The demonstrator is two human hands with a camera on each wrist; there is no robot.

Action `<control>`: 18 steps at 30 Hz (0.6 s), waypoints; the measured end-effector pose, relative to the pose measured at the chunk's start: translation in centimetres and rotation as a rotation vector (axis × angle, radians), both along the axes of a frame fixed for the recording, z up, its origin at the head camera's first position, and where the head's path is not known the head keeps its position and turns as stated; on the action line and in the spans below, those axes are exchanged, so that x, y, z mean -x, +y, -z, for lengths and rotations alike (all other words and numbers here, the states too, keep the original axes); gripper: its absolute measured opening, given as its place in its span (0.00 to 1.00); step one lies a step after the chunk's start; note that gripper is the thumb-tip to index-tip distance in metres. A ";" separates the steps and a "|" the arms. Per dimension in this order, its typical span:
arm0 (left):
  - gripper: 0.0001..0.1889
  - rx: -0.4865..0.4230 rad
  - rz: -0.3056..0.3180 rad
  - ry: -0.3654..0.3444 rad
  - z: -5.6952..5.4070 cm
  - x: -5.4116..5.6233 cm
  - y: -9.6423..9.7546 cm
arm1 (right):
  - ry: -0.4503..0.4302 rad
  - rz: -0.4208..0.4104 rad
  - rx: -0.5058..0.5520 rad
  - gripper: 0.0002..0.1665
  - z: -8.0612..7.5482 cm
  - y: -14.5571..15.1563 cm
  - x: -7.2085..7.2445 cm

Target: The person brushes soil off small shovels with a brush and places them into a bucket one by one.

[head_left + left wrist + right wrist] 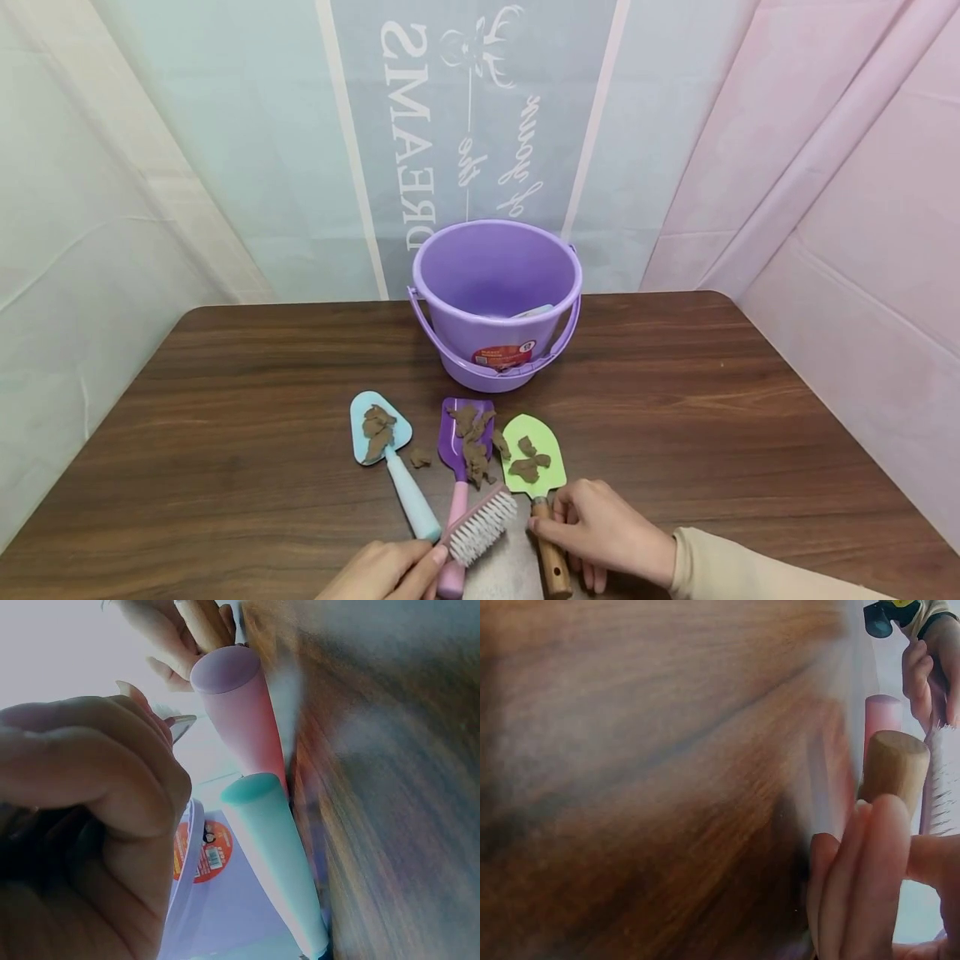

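Observation:
In the head view my left hand [386, 573] holds a scrub brush [482, 530] with a pink back and white bristles, over the pink handle of a purple toy shovel [450, 446]. My right hand [615, 533] grips the wooden handle of a green hand trowel [553, 477], thumb on top; the right wrist view shows its fingers [885, 862] against the wooden handle [896, 765]. A light blue trowel [412, 496] lies to the left. Brown clay-like scraps [475, 458] sit on all three blades.
Behind the tools stands a purple bucket [442, 329] with its handle hanging in front and a pale item [534, 312] inside. One brown scrap [420, 457] lies on the wooden table [262, 450]. Curtains with printed lettering [412, 133] close off the back and sides.

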State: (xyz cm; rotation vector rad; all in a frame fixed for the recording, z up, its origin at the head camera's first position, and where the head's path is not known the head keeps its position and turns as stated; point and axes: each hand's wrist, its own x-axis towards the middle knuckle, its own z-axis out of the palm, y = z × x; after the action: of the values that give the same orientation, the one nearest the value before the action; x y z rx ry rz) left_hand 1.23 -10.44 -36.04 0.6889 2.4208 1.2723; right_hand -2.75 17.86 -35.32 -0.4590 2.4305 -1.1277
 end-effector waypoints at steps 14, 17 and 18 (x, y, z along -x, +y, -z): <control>0.20 0.000 0.018 0.018 -0.1 0.0 0.2 | 0.005 0.024 0.005 0.16 0.3 0.0 0.0; 0.20 0.004 0.015 0.032 -0.1 0.0 0.2 | 0.009 0.024 -0.008 0.15 0.3 0.0 -0.1; 0.20 0.006 0.014 0.034 -0.1 0.0 0.2 | 0.011 0.023 -0.014 0.14 0.3 0.0 -0.1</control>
State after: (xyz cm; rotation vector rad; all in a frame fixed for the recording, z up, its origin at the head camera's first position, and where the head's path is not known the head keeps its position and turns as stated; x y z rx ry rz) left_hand 1.19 -10.24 -35.93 0.7296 2.4414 1.2581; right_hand -2.69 17.84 -35.60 -0.4352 2.4575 -1.1192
